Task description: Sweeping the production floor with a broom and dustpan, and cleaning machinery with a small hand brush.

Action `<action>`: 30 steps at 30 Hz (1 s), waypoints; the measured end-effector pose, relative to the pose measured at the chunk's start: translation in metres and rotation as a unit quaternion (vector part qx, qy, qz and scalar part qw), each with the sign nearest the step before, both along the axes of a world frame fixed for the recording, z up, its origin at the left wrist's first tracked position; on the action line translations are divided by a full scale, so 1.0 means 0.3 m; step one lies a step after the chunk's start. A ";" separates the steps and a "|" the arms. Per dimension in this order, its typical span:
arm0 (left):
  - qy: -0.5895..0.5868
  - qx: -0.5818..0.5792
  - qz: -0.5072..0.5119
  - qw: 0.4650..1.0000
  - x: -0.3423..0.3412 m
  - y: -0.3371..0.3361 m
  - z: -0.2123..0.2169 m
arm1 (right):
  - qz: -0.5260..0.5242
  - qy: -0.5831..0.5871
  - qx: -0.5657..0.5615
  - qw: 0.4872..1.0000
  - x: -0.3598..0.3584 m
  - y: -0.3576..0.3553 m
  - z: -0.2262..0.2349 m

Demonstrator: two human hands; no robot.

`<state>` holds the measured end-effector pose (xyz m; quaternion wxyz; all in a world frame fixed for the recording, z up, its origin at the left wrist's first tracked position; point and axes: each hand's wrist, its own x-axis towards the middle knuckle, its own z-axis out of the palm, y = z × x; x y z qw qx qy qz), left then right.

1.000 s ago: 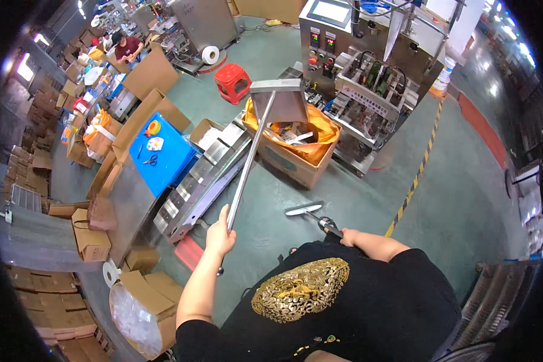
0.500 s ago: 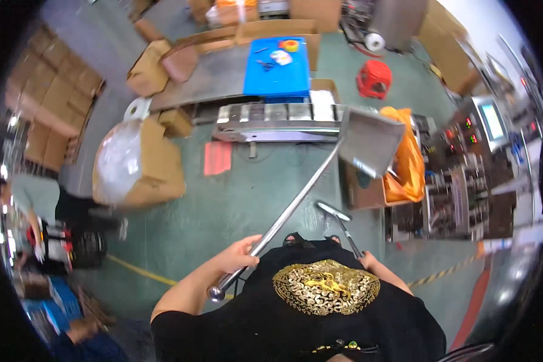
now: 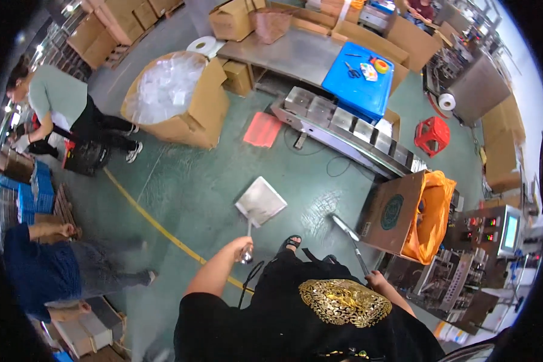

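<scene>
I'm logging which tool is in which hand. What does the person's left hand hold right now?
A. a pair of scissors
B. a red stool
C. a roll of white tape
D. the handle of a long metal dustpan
D: the left hand grips the top of the thin metal handle of the dustpan, whose flat pan hangs just above the green floor.

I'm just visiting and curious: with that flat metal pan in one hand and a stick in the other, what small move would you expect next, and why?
Probably lowering the dustpan flat to the green floor. The left hand holds its handle with the pan raised and tilted, while the right hand holds a broom whose head sits near the floor beside it.
</scene>
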<state>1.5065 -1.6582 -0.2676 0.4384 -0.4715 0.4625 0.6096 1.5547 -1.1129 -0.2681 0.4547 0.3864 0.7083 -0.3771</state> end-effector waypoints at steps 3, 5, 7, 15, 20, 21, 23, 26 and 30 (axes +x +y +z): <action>-0.001 0.001 -0.011 1.000 0.017 -0.127 -0.122 | 0.019 0.010 0.011 1.000 -0.023 -0.018 0.000; -0.028 0.009 -0.005 1.000 0.034 -0.185 -0.165 | -0.012 0.047 -0.037 0.998 -0.030 -0.031 0.028; -0.078 -0.137 0.119 0.980 0.068 -0.218 -0.183 | -0.005 0.035 -0.046 0.998 -0.034 -0.042 0.076; 0.020 -0.036 0.079 0.996 0.164 -0.480 -0.268 | 0.201 0.010 0.059 0.978 0.029 -0.011 0.215; -0.063 -0.221 -0.236 0.944 -0.059 -0.574 -0.140 | -0.070 -0.063 0.057 0.994 0.172 -0.024 0.269; -0.013 -0.262 -0.399 0.879 -0.137 -0.586 -0.111 | -0.106 -0.069 0.049 0.991 0.216 -0.017 0.296; 0.064 -0.386 -0.529 0.753 -0.255 -0.541 -0.077 | -0.148 -0.076 0.047 0.985 0.307 0.003 0.355; 0.124 -0.409 -0.501 0.752 -0.482 -0.298 -0.133 | -0.187 -0.090 0.010 0.978 0.480 0.043 0.416; 0.281 -0.251 -0.456 0.807 -0.644 0.464 -0.301 | -0.211 -0.146 0.028 0.966 0.709 0.126 0.411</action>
